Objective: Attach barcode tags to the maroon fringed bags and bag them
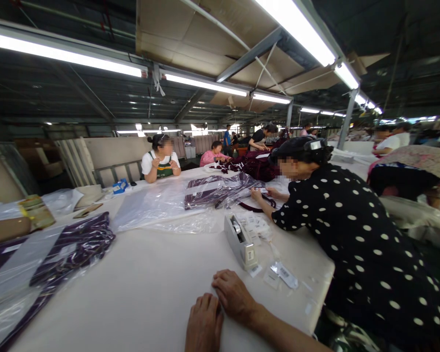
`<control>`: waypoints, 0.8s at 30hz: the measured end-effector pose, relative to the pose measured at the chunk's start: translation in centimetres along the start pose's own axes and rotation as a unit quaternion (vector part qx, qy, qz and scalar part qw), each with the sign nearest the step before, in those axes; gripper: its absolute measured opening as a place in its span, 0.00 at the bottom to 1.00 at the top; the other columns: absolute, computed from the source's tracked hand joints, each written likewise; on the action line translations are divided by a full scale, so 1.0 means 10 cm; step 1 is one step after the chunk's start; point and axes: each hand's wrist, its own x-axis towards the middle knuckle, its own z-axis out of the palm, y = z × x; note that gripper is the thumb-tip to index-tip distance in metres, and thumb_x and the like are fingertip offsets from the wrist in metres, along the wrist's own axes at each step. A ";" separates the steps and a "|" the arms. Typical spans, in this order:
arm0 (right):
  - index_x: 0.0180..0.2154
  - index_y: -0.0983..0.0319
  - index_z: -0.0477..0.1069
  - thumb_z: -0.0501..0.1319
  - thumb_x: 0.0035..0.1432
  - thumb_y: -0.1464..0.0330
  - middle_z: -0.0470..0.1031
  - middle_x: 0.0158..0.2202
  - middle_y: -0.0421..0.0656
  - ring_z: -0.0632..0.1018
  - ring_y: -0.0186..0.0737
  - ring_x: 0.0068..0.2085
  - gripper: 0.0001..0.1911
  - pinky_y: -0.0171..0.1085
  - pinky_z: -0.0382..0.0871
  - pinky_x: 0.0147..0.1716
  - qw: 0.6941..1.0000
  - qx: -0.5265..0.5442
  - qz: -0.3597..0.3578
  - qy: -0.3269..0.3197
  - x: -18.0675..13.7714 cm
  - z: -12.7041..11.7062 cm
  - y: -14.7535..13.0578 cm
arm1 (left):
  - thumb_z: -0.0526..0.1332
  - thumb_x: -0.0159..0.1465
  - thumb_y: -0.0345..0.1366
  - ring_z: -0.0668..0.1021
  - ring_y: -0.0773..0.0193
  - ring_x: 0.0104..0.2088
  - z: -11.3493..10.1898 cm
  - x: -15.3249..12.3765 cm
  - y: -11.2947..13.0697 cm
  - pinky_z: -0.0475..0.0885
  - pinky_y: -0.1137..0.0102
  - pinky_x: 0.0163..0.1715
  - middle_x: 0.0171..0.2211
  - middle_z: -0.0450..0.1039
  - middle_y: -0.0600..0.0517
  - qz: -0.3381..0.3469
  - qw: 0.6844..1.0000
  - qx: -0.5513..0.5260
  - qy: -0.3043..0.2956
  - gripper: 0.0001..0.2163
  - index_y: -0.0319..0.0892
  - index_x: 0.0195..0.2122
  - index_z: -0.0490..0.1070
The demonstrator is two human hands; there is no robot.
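My left hand (204,323) and my right hand (233,296) lie side by side on the white table (143,283) near its front edge. The fingers of both rest flat on the cloth and hold nothing. A grey tape dispenser (241,241) stands just beyond my right hand. Small barcode tags in clear sleeves (284,275) lie to its right. Dark purple garments in clear plastic bags (64,254) lie far to my left.
A person in a black polka-dot top (355,234) leans over the table's right side, handling a bagged purple garment (220,191). Other people sit at the far end. Loose clear plastic sheets (150,208) cover the table's middle.
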 end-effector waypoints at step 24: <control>0.40 0.60 0.73 0.55 0.63 0.74 0.76 0.44 0.46 0.73 0.42 0.49 0.09 0.41 0.64 0.52 1.000 0.008 0.001 0.005 0.00 0.01 0.00 | 0.51 0.66 0.29 0.72 0.57 0.49 -0.08 0.01 0.04 0.61 0.66 0.48 0.47 0.74 0.48 -0.015 0.999 -0.004 -0.029 0.11 0.44 0.42 0.72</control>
